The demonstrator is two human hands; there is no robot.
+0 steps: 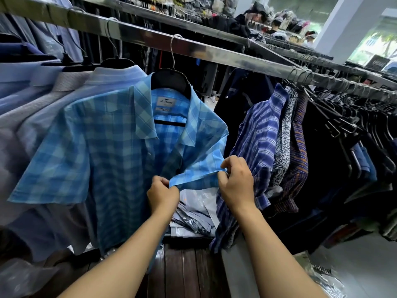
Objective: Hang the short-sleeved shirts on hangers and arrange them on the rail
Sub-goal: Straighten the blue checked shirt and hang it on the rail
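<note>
A light blue checked short-sleeved shirt (103,147) hangs on a black hanger (171,81) whose wire hook sits over the steel rail (214,50). Its front is open below the collar. My left hand (162,193) pinches the hem edge of the shirt's right sleeve. My right hand (235,183) pinches the same edge a little further right, so the cloth is stretched between both hands.
Pale blue and grey shirts (43,93) hang packed to the left. A purple checked shirt (262,143) and darker garments hang to the right, then several bare hangers (343,117). Packaged shirts in plastic (197,214) lie on a dark wooden surface (184,269) below.
</note>
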